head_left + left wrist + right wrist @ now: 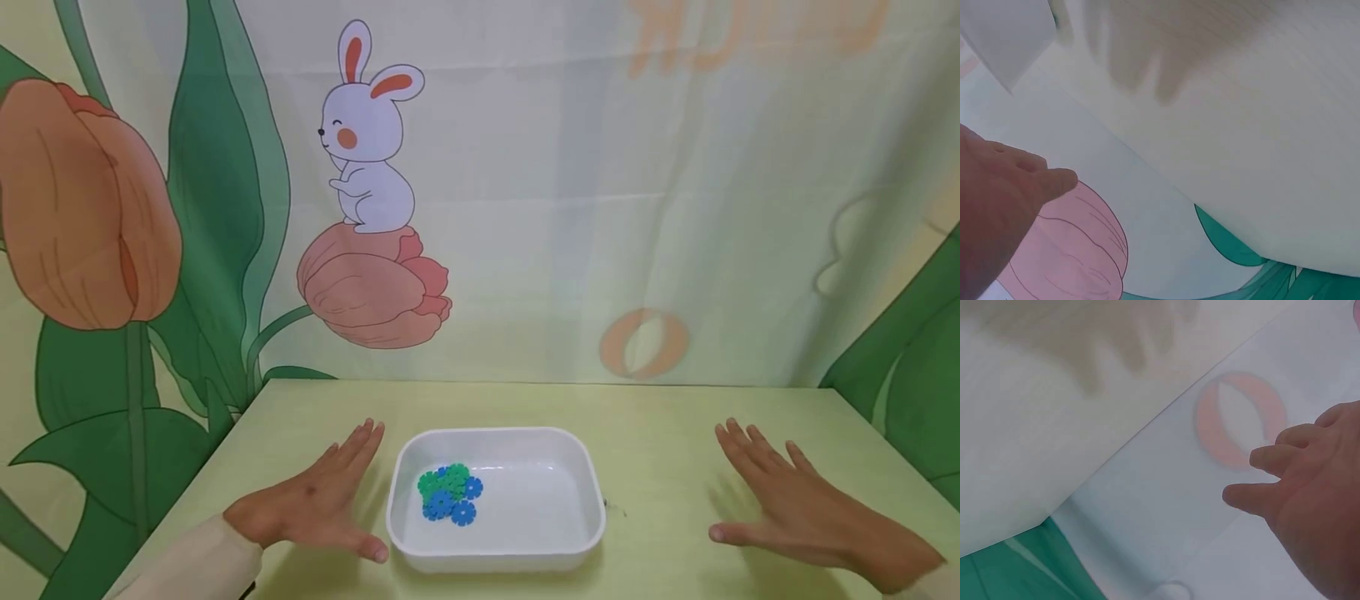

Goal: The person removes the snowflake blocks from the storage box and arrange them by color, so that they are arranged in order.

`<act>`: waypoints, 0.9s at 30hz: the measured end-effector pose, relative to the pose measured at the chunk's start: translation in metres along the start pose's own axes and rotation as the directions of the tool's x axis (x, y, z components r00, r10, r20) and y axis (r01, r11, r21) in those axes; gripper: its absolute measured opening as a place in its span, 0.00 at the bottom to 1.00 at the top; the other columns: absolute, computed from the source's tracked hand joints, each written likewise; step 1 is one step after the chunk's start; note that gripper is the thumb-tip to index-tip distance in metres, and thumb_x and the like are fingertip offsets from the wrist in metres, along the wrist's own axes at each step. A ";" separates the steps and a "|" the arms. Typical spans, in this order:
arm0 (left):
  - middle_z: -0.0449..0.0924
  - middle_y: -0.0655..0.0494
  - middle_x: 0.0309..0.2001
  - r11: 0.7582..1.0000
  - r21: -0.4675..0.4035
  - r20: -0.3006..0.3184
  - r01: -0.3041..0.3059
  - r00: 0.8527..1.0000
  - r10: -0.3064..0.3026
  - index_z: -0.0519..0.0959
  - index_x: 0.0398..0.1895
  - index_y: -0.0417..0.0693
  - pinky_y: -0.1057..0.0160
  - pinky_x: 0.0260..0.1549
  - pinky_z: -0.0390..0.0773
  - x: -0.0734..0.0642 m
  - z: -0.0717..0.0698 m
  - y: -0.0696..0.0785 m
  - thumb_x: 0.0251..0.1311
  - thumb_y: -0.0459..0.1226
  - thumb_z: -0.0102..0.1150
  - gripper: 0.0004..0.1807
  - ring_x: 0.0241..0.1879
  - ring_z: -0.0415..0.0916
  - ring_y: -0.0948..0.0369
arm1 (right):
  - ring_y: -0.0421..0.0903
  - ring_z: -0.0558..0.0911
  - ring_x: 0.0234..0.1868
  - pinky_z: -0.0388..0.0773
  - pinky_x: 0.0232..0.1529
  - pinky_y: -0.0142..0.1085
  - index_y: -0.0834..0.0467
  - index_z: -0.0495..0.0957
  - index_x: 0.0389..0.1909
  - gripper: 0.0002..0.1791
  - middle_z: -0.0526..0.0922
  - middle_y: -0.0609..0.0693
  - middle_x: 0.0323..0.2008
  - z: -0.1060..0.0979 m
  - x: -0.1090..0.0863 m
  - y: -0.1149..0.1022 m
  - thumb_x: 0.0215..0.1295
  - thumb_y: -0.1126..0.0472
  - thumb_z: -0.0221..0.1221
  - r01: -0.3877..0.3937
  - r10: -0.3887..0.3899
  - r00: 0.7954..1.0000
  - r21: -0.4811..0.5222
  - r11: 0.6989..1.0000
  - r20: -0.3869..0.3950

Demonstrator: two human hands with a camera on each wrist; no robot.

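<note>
A white rectangular tray (536, 533) stands on the table between my two hands. Inside it, toward the left, lies a small pile of green notched discs (454, 477) and blue notched discs (463, 512). My left hand (318, 500) is spread beside the tray's left side, fingers straight, holding nothing. Well to the right of the tray, my right hand (795, 504) is also spread with straight fingers and nothing in it. In the left wrist view part of the left hand (1004, 194) shows; the right wrist view shows the right hand (1310, 487).
The pale green table (660, 467) reaches back to a printed cloth (510, 208) with a rabbit and tulips on it. A small dark mark (617, 507) lies just right of the tray. Both hands cast shadows on the tabletop.
</note>
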State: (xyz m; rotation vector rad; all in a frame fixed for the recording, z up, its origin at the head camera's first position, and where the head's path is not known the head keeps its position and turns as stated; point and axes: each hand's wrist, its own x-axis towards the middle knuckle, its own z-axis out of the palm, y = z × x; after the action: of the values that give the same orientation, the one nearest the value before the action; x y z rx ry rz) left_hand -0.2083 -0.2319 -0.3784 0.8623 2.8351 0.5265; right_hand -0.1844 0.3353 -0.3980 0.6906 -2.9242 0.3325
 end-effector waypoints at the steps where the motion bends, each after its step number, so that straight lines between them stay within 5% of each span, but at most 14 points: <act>1: 0.36 0.34 0.78 1.000 -0.018 0.012 0.001 1.000 0.000 0.39 0.79 0.34 0.32 0.67 0.49 0.003 0.001 0.001 0.39 0.66 0.74 0.76 0.76 0.37 0.39 | 0.63 0.42 0.77 0.16 0.70 0.51 0.57 0.36 0.80 0.61 0.47 0.67 0.76 -0.001 0.003 -0.003 0.61 0.37 0.64 0.014 -0.014 1.000 0.011 1.000 0.002; 6: 0.32 0.42 0.80 0.994 -0.107 0.084 0.039 0.996 -0.030 0.36 0.80 0.42 0.34 0.67 0.52 0.019 0.010 0.005 0.38 0.67 0.73 0.77 0.77 0.36 0.43 | 0.65 0.51 0.75 0.23 0.67 0.21 0.60 0.38 0.80 0.62 0.48 0.65 0.77 -0.011 0.023 -0.023 0.60 0.36 0.65 0.063 -0.065 0.998 0.077 0.995 0.024; 10: 0.30 0.48 0.80 0.987 -0.153 0.130 0.041 0.991 -0.021 0.36 0.81 0.47 0.36 0.68 0.54 0.029 0.017 0.007 0.37 0.68 0.73 0.77 0.78 0.35 0.46 | 0.64 0.56 0.74 0.52 0.73 0.38 0.61 0.40 0.80 0.63 0.48 0.61 0.78 -0.018 0.038 -0.045 0.59 0.32 0.64 0.053 -0.062 0.996 0.128 0.990 0.068; 13: 0.31 0.51 0.80 0.985 -0.169 0.143 0.029 0.990 -0.005 0.37 0.81 0.49 0.37 0.70 0.49 0.033 0.020 0.007 0.35 0.68 0.73 0.76 0.78 0.35 0.49 | 0.61 0.59 0.74 0.64 0.64 0.59 0.61 0.41 0.80 0.63 0.49 0.60 0.78 -0.019 0.049 -0.059 0.58 0.30 0.63 0.062 -0.077 0.993 0.158 0.986 0.090; 17: 0.33 0.51 0.80 0.981 -0.193 0.143 0.021 0.990 0.007 0.37 0.81 0.49 0.38 0.71 0.46 0.035 0.022 0.005 0.35 0.66 0.75 0.77 0.78 0.35 0.50 | 0.61 0.59 0.74 0.63 0.65 0.60 0.63 0.44 0.79 0.64 0.51 0.60 0.77 -0.014 0.065 -0.072 0.56 0.29 0.63 0.086 -0.114 0.987 0.221 0.972 0.117; 27: 0.34 0.50 0.80 0.947 -0.314 0.171 0.068 0.985 -0.014 0.34 0.81 0.53 0.37 0.66 0.57 0.034 0.018 0.000 0.38 0.59 0.79 0.76 0.77 0.41 0.47 | 0.59 0.63 0.72 0.63 0.66 0.58 0.64 0.51 0.77 0.61 0.59 0.59 0.74 -0.009 0.099 -0.106 0.55 0.32 0.66 0.130 -0.206 0.961 0.361 0.924 0.181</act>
State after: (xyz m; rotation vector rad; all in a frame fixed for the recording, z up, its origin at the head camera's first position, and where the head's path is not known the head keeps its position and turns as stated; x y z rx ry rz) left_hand -0.2325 -0.2070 -0.3960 0.7451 2.5153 0.8361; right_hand -0.2240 0.2024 -0.3531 1.0846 -3.0049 0.8151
